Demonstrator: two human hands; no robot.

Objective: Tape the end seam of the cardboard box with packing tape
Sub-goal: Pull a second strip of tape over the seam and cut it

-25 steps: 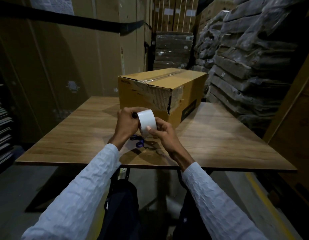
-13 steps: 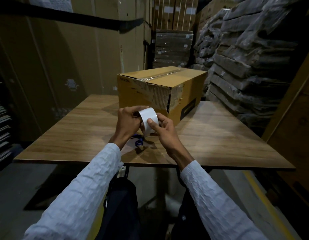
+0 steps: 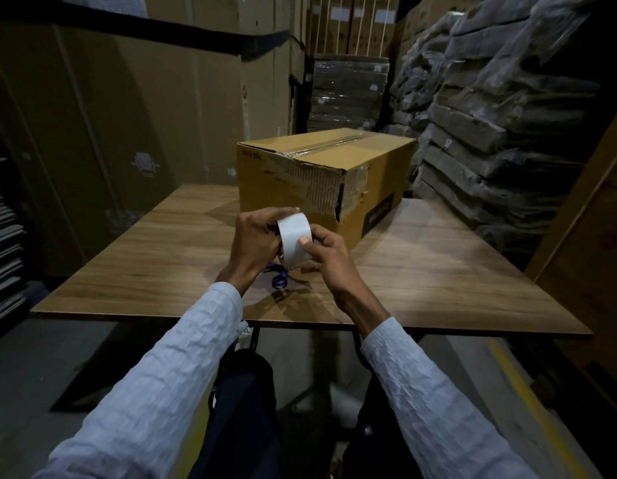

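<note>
A brown cardboard box stands on the wooden table, its near end torn and covered with old clear tape. In front of it I hold a pale roll of packing tape above the table. My left hand grips the roll from the left, fingers curled over its top. My right hand holds it from the right, with the thumb pressed flat on the roll's outer face. Both hands are a short way in front of the box's near end, not touching it.
Blue-handled scissors lie on the table just under my hands. Tall cardboard cartons stand behind and left of the table. Stacks of wrapped flat bundles fill the right side. A yellow floor line runs at lower right.
The roll has been turned in my hands, and my right thumb has slid up onto its outer face. Both hands have risen slightly toward the box.
</note>
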